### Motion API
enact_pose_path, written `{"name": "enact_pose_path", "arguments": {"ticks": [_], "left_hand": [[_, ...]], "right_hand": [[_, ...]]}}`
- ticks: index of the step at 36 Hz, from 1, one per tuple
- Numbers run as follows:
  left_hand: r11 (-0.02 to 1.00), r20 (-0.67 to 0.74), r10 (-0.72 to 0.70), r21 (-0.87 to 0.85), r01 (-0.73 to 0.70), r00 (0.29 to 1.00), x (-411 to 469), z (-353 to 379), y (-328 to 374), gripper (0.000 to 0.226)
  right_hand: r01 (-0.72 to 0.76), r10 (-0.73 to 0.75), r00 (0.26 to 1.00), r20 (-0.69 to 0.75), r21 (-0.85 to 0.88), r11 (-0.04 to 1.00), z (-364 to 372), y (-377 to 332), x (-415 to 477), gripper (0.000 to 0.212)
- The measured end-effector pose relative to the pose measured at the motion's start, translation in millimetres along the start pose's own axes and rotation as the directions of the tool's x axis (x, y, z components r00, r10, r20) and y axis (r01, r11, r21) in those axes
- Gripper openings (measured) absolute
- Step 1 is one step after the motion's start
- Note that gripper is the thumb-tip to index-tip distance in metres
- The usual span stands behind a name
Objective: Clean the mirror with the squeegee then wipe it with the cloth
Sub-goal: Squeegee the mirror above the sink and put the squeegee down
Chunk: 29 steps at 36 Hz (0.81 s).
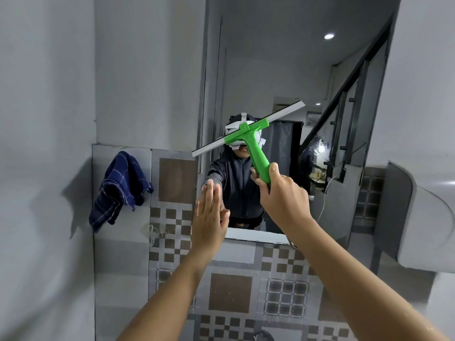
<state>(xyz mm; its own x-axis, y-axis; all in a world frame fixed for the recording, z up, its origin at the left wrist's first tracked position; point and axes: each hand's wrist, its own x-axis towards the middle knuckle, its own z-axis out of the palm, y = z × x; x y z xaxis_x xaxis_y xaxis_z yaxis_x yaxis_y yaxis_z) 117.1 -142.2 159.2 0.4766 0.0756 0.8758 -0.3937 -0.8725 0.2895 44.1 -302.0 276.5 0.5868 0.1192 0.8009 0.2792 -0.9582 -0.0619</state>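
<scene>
**Squeegee raised at the glass, cloth waiting on the wall**

The mirror [283, 77] fills the upper middle of the view, its lower edge just above the patterned tiles [285, 296]. Left of it, the dark blue cloth [120, 190] hangs on the wall, well apart from both hands. The green squeegee [248, 134] is tilted, blade rising to the right, with the right hand [283, 195] closed around its handle. The left hand [209, 217] lies flat and open, fingers [213, 193] straight at the mirror's left edge (bracing, it seems). Level the blade, press evenly, and draw overlapping strokes downward
</scene>
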Motion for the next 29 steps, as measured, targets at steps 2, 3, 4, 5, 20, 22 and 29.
{"name": "enact_pose_path", "arguments": {"ticks": [2, 3, 4, 5, 20, 22, 29], "left_hand": [[1.000, -0.003, -0.008, -0.001, 0.008, 1.000, -1, 1, 1, 0.086], [1.000, -0.004, -0.014, -0.002, 0.014, 1.000, -1, 2, 2, 0.084], [1.000, -0.004, -0.019, -0.004, 0.019, 1.000, -1, 2, 2, 0.082], [1.000, -0.005, -0.023, -0.005, 0.022, 1.000, -1, 3, 3, 0.081], [1.000, -0.038, -0.024, -0.006, 0.023, 0.999, -6, 5, 7, 0.071], [0.999, -0.036, -0.032, -0.009, 0.032, 0.999, -6, 5, 9, 0.071], [0.999, 0.015, -0.037, 0.028, 0.036, 0.999, -5, 3, 7, 0.072]], "right_hand": [[0.024, -0.024, 1.000, 0.003, -0.011, 1.000, -3, 3, 0, 0.053], [0.033, -0.032, 0.999, 0.005, -0.015, 0.999, -4, 5, 1, 0.053], [0.039, -0.039, 0.999, 0.005, -0.020, 0.999, -5, 7, 1, 0.053], [0.044, -0.044, 0.999, 0.004, -0.024, 0.999, -7, 9, 1, 0.053], [0.121, -0.123, 0.992, -0.032, -0.039, 0.992, -25, 36, 7, 0.050], [0.139, -0.142, 0.989, -0.044, -0.050, 0.989, -28, 40, 8, 0.048], [0.201, -0.209, 0.975, -0.080, -0.101, 0.974, -35, 57, 12, 0.048]]}}
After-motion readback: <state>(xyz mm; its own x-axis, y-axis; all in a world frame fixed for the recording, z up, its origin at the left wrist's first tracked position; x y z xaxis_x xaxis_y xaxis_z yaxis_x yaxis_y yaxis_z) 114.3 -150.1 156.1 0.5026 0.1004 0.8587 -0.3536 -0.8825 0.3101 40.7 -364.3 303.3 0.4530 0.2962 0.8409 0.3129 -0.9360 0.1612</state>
